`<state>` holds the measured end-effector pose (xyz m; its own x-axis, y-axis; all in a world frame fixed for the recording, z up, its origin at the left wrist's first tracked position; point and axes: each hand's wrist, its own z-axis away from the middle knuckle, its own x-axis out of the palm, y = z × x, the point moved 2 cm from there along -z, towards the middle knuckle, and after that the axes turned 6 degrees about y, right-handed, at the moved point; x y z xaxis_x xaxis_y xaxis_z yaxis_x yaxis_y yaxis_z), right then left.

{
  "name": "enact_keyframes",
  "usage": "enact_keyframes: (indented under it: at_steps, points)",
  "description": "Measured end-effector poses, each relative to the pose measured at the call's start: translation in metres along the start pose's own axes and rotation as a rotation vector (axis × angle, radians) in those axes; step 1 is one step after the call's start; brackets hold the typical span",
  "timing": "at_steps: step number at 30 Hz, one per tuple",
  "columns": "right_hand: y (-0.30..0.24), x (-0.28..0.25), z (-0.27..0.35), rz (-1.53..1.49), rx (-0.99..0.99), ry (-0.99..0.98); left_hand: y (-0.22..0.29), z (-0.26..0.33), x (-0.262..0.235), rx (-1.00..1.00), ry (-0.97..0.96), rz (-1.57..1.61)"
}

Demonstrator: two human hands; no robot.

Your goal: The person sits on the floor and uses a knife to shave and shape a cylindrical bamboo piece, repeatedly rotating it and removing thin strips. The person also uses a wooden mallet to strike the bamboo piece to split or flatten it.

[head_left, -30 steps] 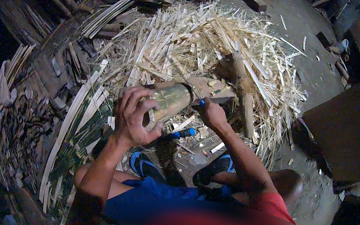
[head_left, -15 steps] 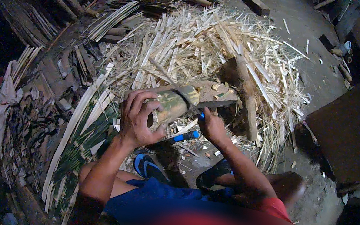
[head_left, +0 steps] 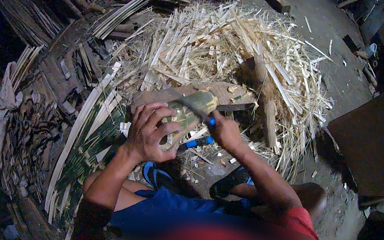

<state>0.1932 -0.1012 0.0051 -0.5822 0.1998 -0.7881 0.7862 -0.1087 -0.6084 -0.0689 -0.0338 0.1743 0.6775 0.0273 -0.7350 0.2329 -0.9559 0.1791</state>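
A short greenish bamboo section (head_left: 182,121) lies tilted over a rough wooden block (head_left: 153,97). My left hand (head_left: 150,132) is wrapped round its near end, with the thumb on the near side. In my right hand (head_left: 226,133) is the blue handle of a knife (head_left: 193,106); its blade, smeared by motion, lies across the bamboo. Just below the bamboo rests another tool with a blue-and-black handle (head_left: 199,143), the rest of it partly hidden. A dark, flat blade-like strip (head_left: 235,108) shows beyond my right hand.
A big heap of pale bamboo shavings (head_left: 198,45) spreads beyond the block. An upright-leaning wooden post (head_left: 269,117) stands to the right. Green and pale split strips (head_left: 83,138) lie at left, beside a pile of dark scraps (head_left: 31,137). A brown panel (head_left: 375,139) stands at far right.
The knife blade has come down from a raised position beyond the bamboo onto its surface. The bamboo has shifted slightly right, and my left hand has moved slightly right and downward with it.
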Motion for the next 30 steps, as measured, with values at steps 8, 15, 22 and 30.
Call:
enact_keyframes:
  at_steps: [8,15,22,30]
  points:
    - [0.036,-0.010,-0.018,0.057,0.045,0.014,0.008,0.018,-0.001,0.060,-0.084,0.003]
    - [0.009,-0.026,-0.008,0.214,0.243,-0.091,0.019,0.013,0.006,0.188,-0.133,0.011]
    - [0.054,0.001,-0.008,0.123,-0.050,-0.142,0.023,0.011,0.009,0.170,-0.093,-0.003]
    - [0.117,0.014,-0.017,0.052,0.275,-0.107,-0.005,0.008,-0.005,-0.164,0.090,0.048]
